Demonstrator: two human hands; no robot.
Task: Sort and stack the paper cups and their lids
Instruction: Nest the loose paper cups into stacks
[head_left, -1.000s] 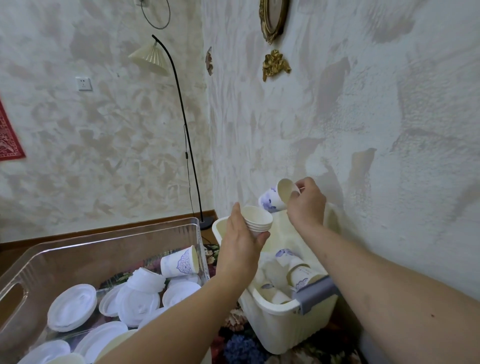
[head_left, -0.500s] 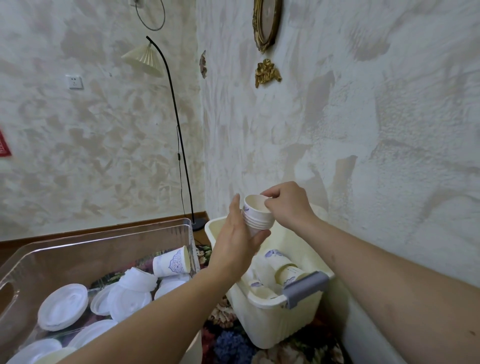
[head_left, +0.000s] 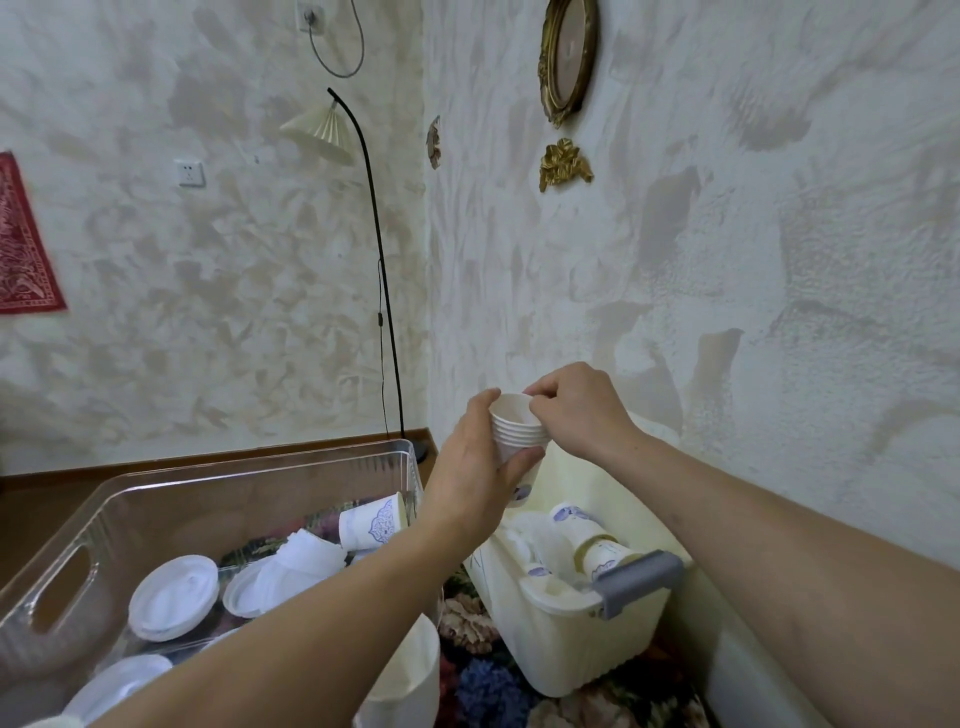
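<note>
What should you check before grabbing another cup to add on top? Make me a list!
1. Nested stack of white paper cups gripped by the left hand: ok.
2. Top cup pushed fully down: cannot tell, the right hand covers part of its rim.
3. Right hand free to reach: not ok, its fingertips are at the top cup.
4. Loose patterned cups waiting in the cream plastic basket: ok.
5. One patterned cup lying among the white round lids in the clear plastic bin: not ok, it needs sorting.
</note>
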